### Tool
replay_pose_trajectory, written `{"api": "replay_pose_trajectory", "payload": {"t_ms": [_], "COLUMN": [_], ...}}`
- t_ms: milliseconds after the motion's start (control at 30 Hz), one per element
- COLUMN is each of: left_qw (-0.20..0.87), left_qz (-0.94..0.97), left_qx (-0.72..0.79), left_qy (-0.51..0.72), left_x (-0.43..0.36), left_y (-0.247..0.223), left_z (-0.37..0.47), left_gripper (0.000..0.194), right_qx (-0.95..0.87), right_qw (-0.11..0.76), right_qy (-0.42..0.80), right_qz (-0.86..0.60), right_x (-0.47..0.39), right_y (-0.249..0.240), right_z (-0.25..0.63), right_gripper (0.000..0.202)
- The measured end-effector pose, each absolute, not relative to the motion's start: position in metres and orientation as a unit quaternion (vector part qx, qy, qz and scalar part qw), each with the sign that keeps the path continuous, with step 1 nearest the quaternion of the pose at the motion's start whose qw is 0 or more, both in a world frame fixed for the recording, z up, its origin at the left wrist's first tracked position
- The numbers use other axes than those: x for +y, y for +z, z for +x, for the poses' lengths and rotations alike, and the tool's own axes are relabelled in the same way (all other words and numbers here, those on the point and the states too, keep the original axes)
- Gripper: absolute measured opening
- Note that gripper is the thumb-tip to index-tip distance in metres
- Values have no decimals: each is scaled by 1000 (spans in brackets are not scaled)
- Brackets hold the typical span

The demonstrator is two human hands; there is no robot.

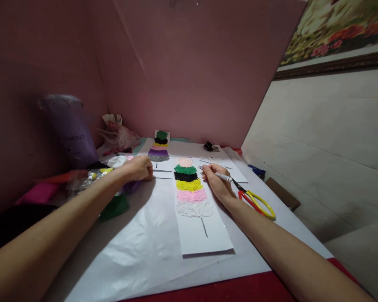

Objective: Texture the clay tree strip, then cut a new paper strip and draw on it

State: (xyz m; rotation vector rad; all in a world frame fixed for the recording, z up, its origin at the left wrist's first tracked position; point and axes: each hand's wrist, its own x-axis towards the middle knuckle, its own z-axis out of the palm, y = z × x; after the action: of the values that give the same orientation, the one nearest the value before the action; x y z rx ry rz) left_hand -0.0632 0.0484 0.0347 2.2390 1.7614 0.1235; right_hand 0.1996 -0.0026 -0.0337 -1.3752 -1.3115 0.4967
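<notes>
A long white card (204,243) lies lengthwise before me. On it is a feather shape (192,196) in textured bands of white, pink, yellow, black, green and pale peach, with a drawn dark stem. My right hand (219,182) rests at the card's right edge, closed round a small fork (226,178) with a white handle; its prongs point at the upper bands. To the left, my left hand (137,168) has its fingers curled down at the end of a thin dark stick (163,178). Its fingertips are hidden, so I cannot make out what they pinch.
Scissors (258,203) with red and yellow handles lie beside my right forearm. Another feather card (159,147) stands farther back. Coloured packets, including a green one (115,207), crowd the left, near a purple cylinder (71,130). A small black object (208,146) sits at the back.
</notes>
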Motion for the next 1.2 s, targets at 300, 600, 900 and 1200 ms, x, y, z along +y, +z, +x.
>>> {"api": "replay_pose_trajectory", "payload": {"t_ms": [300,600,900,1200], "left_qw": [230,195,216,224], "left_qz": [759,768,763,765], "left_qx": [594,605,605,598], "left_qy": [134,76,78,83], "left_x": [54,50,54,58], "left_y": [39,40,31,26], "left_z": [-68,-65,-68,-73], "left_gripper": [8,10,6,12], "right_qx": [-553,-549,-554,-555], "right_qw": [557,553,551,543], "right_qy": [214,207,210,197], "right_qz": [-581,-592,-588,-598], "right_x": [-5,-7,-7,-9], "right_y": [-31,-28,-28,-26], "right_z": [199,197,198,196], "right_gripper": [35,34,34,34]}}
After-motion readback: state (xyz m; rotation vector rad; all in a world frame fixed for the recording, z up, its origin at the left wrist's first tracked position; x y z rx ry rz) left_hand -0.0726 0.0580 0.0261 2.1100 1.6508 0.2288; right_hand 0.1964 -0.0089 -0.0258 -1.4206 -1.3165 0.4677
